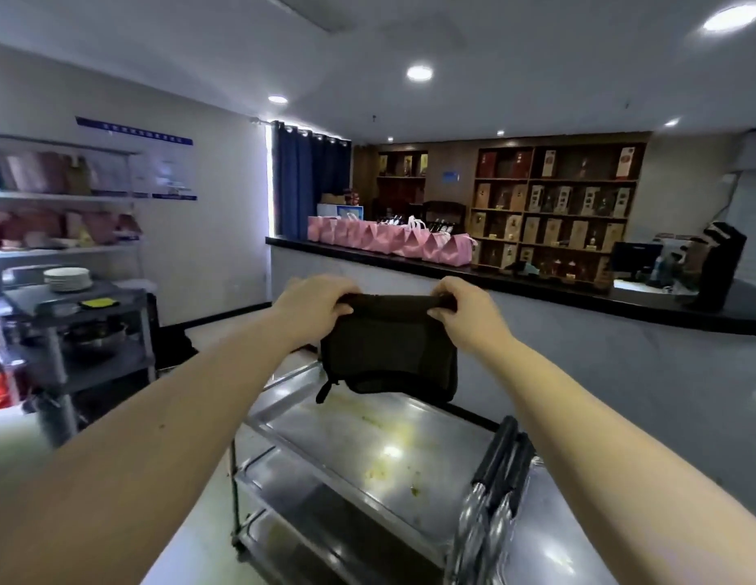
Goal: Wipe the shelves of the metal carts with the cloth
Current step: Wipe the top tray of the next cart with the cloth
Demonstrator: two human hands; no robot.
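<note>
aloft, left hand (pixel 315 308) and right hand (pixel 469 310) gripping dark cloth (pixel 388 352), folds unclear, stained cart shelf (pixel 367 453) below, cut off

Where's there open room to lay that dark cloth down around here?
The near cart's top shelf is bare though smeared, from its far rim under the cloth to the black handles at the near right. Crowded: the counter, its left stretch lined with pink bags, and the grey cart at left, carrying plates.
</note>
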